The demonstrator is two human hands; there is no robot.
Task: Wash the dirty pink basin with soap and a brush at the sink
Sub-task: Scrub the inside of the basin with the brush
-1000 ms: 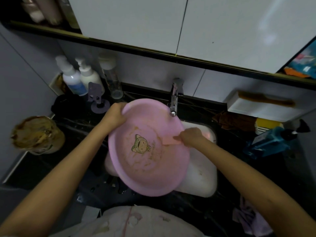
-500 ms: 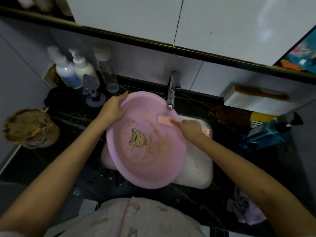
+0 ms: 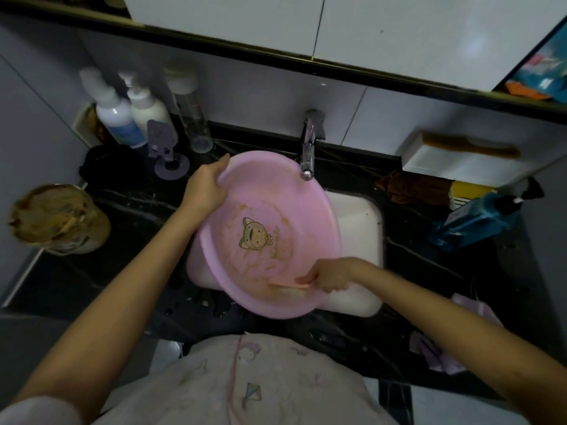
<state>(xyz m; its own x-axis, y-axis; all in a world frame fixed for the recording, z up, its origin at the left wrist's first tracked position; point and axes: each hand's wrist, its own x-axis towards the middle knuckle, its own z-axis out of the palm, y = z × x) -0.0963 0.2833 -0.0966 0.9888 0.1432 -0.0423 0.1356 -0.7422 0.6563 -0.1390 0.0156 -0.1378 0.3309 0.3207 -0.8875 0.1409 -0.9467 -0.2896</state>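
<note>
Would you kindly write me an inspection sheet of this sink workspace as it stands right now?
Surface: black counter, droplets near the white sink.
Job's things: pink basin tilted over the sink, brown smears inside; brush against its lower inside wall.
Clutter: white bottles, blue pump bottle, brown-smeared tub, brown cloth, purple cloth.
Grippers: left hand grips the basin's upper-left rim; right hand grips the brush.
Cables: nothing seen.
Surroundings: faucet above the basin, white cabinets overhead.

One pink basin [image 3: 276, 194], one brush [image 3: 291, 288], two white pump bottles [image 3: 116, 118]
</note>
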